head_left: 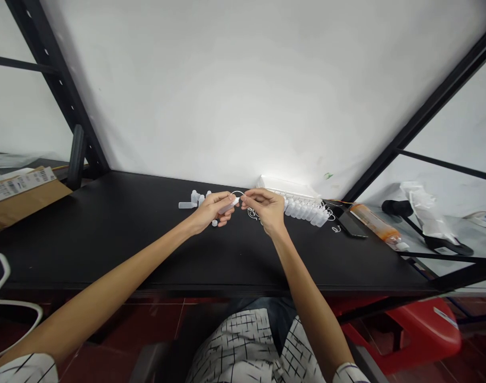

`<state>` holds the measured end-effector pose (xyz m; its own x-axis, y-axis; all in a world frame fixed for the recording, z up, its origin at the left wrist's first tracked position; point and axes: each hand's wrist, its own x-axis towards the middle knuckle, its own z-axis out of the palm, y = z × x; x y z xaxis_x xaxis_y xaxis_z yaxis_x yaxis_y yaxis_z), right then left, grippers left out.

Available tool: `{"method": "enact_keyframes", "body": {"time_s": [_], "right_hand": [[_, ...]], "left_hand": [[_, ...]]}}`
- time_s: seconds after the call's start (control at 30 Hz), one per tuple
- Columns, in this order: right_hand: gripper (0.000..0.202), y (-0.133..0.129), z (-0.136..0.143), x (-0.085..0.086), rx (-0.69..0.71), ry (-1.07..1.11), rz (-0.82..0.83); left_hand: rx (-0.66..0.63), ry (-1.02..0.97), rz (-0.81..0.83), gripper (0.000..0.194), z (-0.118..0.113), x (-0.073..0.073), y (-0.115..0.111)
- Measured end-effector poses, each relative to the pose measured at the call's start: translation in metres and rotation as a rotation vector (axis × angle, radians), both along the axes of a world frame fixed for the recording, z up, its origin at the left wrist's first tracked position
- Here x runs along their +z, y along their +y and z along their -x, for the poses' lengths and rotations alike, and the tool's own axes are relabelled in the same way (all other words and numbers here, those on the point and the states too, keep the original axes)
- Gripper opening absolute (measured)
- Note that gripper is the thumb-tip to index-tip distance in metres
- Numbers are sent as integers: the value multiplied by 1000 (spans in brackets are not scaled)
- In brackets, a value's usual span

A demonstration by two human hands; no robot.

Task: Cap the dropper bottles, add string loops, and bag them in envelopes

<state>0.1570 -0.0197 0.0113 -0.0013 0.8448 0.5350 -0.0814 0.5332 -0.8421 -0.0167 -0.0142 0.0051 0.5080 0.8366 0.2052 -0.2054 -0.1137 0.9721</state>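
Over the middle of the black table, my left hand (211,211) is closed around a small translucent white plastic bottle (227,206), its neck pointing right. A thin white loop (238,192) arches from the bottle's neck to the fingertips of my right hand (268,206), which pinch it. Beside my left hand, several loose small bottles (187,205) stand or lie on the table, and a small white cap (215,223) sits just below its fingers. Loose white loops (252,214) lie partly hidden by my right hand. To its right runs a row of small bottles (304,209) with white loops.
A white box (288,186) sits against the wall behind the row. Further right are a dark phone (352,225) and an orange-labelled clear bottle (374,223). A cardboard box (31,196) is at left. Black metal posts (422,111) flank the table; a red plastic stool (422,330) stands below.
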Motion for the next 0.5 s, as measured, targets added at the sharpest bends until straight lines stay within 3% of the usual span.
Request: {"method": "enact_keyframes", "body": {"time_s": [0.5], "right_hand": [[17,2,-5,-2,19,-43,-48]], "left_hand": [[38,17,-53,34,1,-7,4]]}}
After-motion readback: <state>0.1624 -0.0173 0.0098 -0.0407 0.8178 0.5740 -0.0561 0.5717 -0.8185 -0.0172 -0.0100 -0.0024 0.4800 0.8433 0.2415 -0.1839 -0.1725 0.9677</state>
